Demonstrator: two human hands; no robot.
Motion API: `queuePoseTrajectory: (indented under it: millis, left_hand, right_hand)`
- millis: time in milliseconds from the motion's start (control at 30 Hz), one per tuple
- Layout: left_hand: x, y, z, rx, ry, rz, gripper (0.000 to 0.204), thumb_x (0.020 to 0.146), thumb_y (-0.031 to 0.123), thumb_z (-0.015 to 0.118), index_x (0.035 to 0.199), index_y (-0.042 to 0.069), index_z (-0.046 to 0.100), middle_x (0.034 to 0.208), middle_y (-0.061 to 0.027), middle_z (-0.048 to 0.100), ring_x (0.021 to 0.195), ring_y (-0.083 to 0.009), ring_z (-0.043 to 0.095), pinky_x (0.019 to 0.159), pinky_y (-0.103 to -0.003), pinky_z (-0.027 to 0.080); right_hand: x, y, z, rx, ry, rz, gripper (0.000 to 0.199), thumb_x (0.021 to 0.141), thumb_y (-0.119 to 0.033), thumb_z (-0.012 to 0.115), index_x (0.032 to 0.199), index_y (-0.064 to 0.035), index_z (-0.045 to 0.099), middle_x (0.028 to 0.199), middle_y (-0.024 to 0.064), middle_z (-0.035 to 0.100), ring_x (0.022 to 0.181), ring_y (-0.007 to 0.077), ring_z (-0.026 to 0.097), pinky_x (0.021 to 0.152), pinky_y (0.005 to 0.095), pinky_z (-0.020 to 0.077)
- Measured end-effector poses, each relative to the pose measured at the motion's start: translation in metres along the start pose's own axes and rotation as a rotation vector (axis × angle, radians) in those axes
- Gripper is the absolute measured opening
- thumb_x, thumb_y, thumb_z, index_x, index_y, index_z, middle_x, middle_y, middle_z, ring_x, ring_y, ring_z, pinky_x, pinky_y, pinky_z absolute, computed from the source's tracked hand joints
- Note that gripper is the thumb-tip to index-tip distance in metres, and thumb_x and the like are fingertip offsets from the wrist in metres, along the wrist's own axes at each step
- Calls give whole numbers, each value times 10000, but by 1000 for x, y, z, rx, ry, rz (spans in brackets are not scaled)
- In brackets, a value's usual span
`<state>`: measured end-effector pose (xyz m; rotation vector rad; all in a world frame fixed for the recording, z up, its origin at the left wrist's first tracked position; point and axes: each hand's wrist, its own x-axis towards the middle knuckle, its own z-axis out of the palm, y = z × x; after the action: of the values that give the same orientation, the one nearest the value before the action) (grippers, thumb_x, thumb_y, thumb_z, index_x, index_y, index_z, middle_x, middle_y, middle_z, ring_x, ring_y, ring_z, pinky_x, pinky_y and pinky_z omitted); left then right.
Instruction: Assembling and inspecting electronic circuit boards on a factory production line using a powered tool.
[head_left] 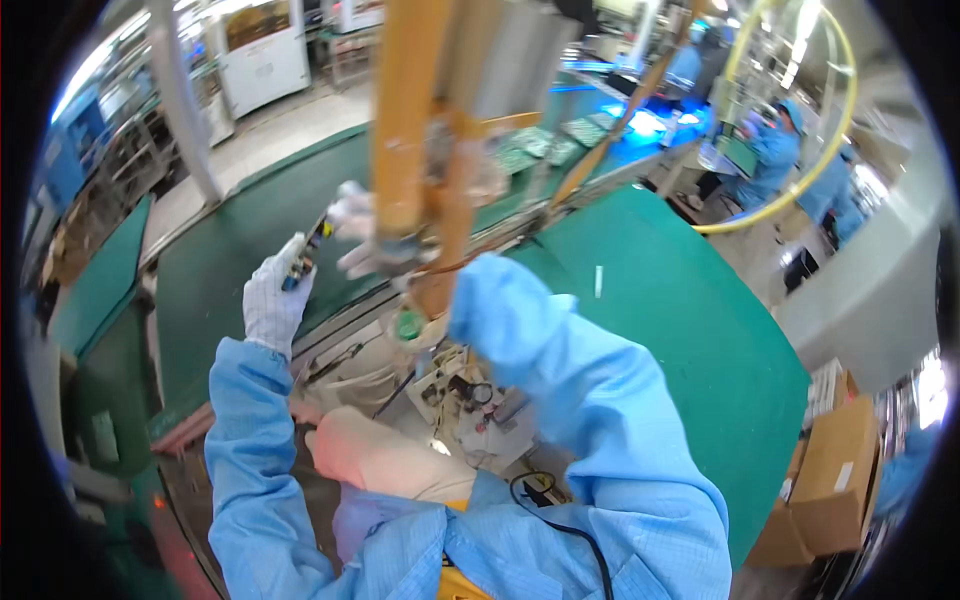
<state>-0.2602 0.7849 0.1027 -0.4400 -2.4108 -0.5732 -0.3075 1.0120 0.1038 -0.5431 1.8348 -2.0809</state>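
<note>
Head view: left hand, gloved white, is gripping a small dark part over the green mat near its front edge. Right hand, also gloved, is closing around a hanging orange tool just right of the part; its fingers are partly hidden, so exact grip is unclear. Cables and white trays are lying below, at the bench's front edge. Cardboard boxes are sitting far right.

Open green mat is left free at three o'clock, while passage at twelve o'clock is blocked by the hanging orange tool and at six by cluttered parts.
</note>
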Motion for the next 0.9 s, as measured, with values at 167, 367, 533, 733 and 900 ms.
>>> queuePoseTrajectory:
  millis: [167,367,533,733,900]
  left_hand:
    - [-50,20,-73,-1181,54,-583,535,894,219,662,1364,55,466,1051,-48,648,926,-124,635,685,-283,549]
    - [-136,-6,-120,-1780,79,-825,436,957,320,557,1281,33,503,1145,-87,648,898,-200,681,634,-323,572]
    - [-194,-7,-148,-1700,287,-722,425,923,157,594,1294,-16,476,1143,-149,630,971,-264,666,776,-385,593]
    - [-262,-9,-195,-1539,510,-736,466,885,84,636,1308,-17,470,1169,-122,624,1018,-235,646,793,-379,587]
    - [-306,-10,-242,-1366,741,-775,480,885,92,636,1323,-9,467,1165,-113,632,1028,-239,645,802,-362,578]
  right_hand:
    - [-85,-69,-7,170,-108,-116,799,935,-615,369,1517,-124,128,1374,282,408,1088,416,525,961,517,433]
    - [-172,-110,18,305,-112,-351,1159,701,-660,685,1523,-104,86,1277,235,497,952,299,563,827,415,483]
    - [-191,-105,65,114,-127,-416,1156,735,-644,676,1506,-14,87,1222,220,534,881,225,518,799,358,454]
    - [-183,-105,97,70,-80,-473,809,946,-471,521,1494,-1,156,1072,93,558,703,115,504,567,221,415]
    - [-171,-107,136,-45,171,-457,650,997,-416,411,1473,-8,241,981,81,566,616,87,489,490,200,392]
